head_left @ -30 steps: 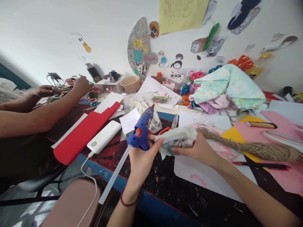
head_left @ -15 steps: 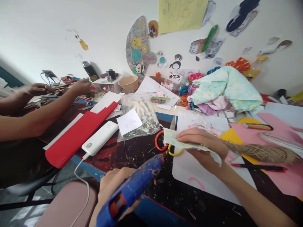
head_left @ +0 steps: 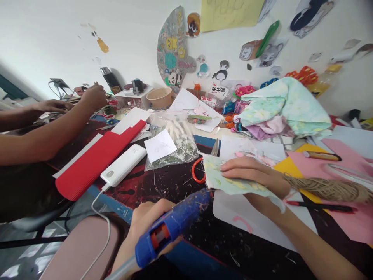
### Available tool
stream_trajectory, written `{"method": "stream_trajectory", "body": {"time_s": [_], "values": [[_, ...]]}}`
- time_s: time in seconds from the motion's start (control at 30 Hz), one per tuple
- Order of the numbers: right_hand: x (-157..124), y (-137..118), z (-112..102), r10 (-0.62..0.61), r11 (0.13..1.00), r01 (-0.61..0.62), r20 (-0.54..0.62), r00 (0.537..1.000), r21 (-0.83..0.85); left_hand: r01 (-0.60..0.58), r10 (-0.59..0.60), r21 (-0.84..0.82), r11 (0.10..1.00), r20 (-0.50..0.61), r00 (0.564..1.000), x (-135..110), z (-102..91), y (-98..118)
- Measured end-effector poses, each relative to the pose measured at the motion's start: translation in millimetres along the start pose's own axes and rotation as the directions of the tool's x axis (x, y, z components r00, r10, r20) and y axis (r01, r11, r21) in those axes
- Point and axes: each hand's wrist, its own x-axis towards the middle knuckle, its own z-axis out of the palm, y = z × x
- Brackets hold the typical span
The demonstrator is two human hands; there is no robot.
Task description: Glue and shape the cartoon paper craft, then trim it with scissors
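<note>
My left hand (head_left: 145,225) is wrapped round a blue glue gun (head_left: 175,223) near the table's front edge, with the nozzle pointing up and right toward a patch of pale green patterned fabric (head_left: 230,182). My right hand (head_left: 256,177) lies on that fabric, fingers curled over its top, holding it down on white paper (head_left: 247,221). Red-handled scissors (head_left: 198,171) stick out from under the fabric's left edge.
Another person's arms (head_left: 43,132) reach over the table at the left. Nearby lie a red corrugated sheet (head_left: 96,163), a white power bank (head_left: 124,165), a plastic bag of bits (head_left: 175,144), a hank of jute twine (head_left: 326,188), pink and yellow paper, and a fabric heap (head_left: 285,107).
The glue gun came down from upright in front of me to a low tilt at the table edge. My right hand laid the fabric flat on the table.
</note>
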Motion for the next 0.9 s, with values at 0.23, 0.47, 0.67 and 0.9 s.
{"method": "stream_trajectory", "body": {"time_s": [0.23,0.47,0.67,0.9], "values": [[1.5,-4.2,0.1,0.054,0.997,-0.054,0.014,0.998,0.058,-0.178,0.159,0.045,0.983,0.276,0.948,6.3,-7.0,13.1],[2.9,-8.7,4.8,0.081,0.991,-0.074,-0.063,0.995,0.111,-0.109,0.09,0.033,0.993,0.355,0.93,1.8,-9.1,1.9],[-0.3,-1.3,5.0,0.044,0.988,-0.03,-0.089,0.995,0.149,-0.081,0.063,0.037,0.996,0.348,0.936,1.8,-7.1,-2.6],[0.0,1.9,5.1,-0.011,0.981,0.028,-0.089,0.996,0.191,-0.025,0.032,-0.025,0.999,0.349,0.937,1.6,-2.6,-2.4]]}}
